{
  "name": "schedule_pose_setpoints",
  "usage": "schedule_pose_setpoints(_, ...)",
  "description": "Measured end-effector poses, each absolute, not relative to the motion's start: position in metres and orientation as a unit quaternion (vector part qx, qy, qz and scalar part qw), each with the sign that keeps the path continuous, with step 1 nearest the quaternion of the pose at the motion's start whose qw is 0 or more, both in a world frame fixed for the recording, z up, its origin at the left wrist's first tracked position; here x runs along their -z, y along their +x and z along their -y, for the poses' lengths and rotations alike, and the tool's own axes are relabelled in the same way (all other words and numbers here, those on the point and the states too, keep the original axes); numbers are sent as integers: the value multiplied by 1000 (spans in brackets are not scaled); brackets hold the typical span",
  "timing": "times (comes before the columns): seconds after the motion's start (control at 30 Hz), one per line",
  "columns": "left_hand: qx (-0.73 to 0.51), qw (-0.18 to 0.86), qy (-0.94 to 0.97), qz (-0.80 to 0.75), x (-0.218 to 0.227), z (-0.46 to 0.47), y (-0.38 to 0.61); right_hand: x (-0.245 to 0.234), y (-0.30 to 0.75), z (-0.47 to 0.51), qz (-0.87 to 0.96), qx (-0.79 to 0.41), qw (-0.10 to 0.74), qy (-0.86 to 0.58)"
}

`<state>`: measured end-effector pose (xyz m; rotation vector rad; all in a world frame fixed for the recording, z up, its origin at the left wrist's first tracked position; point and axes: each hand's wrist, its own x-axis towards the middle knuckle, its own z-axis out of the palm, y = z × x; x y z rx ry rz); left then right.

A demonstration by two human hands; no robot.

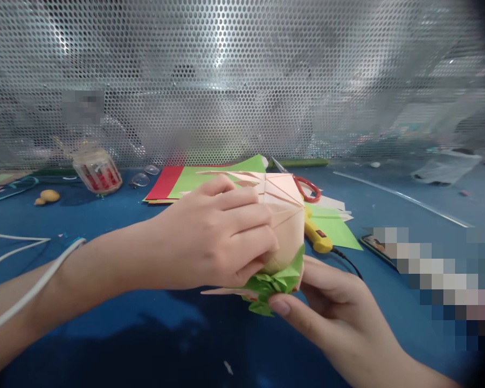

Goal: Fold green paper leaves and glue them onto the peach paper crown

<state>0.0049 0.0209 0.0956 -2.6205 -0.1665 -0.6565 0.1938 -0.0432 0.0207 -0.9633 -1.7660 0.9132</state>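
Note:
A folded peach-coloured paper model (285, 234), with creased panels and pointed strips, is held up over the blue table. My left hand (222, 231) is wrapped over its left side, fingers curled against the paper. From the lower right, my right hand (335, 307) grips its base, the thumb pressing on a bunch of folded green paper (277, 285) attached at the lower end. Some of my right fingers are hidden behind the model. A white cable (36, 291) crosses my left forearm.
Behind the model lie red and green paper sheets (216, 175), scissors with red handles (309, 189) and a yellow glue gun (318, 237). A jar with red contents (99, 175) and glasses (143, 177) are at left. A phone (378, 250) lies right. Perforated metal sheet (242, 81) stands behind.

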Motion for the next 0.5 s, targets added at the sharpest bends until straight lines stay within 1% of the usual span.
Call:
schedule_pose_setpoints(0.13, 236, 200, -949, 66, -96, -21, 6, -21, 194, 42, 713, -371, 447, -392)
schedule_pose_setpoints(0.5, 230, 210, -948, 64, -100, -20, 5, -23, 193, 39, 680, -399, 463, -406)
